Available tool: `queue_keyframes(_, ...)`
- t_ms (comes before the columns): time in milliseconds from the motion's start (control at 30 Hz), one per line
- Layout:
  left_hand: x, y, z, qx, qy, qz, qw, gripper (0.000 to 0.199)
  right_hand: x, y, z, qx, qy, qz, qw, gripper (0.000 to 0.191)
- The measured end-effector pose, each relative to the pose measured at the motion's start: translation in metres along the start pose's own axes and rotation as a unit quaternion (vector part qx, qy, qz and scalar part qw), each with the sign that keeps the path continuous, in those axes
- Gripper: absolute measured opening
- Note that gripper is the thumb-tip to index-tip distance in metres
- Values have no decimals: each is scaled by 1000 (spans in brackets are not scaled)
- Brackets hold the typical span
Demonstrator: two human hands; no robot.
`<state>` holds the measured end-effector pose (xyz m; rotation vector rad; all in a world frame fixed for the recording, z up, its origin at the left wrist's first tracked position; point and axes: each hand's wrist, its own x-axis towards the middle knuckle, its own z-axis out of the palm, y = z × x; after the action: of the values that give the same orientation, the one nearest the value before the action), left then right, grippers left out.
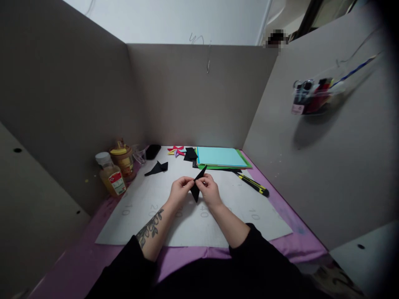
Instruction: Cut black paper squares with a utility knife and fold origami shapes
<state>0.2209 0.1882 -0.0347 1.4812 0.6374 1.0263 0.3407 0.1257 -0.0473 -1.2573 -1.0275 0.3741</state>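
Closest in, a white sheet (140,226) spreads under the hands over purple cloth (87,245), probably to give a flat surface. Over it, the left hand (180,190) and right hand (210,190) pinch a black folded paper (195,192) between them, one from each side, seemingly to keep its folds together; its points project past the fingers. Beyond the left hand lies another black folded piece (158,167); beyond the right, a yellow-and-black cutter (253,184), perhaps kept within reach. Farther ahead, slightly right, coloured sheets (221,157) sit stacked, likely to leave working room.
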Motion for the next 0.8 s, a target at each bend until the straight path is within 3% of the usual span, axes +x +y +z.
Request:
queue_keyframes(333,-5,5,4,15,-3,7,1000,22,-2,0,1,-56,59,-26,996,18)
queue_keyframes(467,-2,3,3,-29,-8,-29,999,24,1,4,2,17,82,-4,997,20)
queue_keyframes(600,0,3,1,-33,-1,-38,999,25,4,6,1,155,23,65,985,54)
queue_keyframes(700,0,4,1,-28,0,-38,999,24,1,2,2,172,-41,96,980,61)
queue_keyframes(800,0,3,0,-27,-3,-39,999,23,-3,-1,3,149,-45,105,982,61)
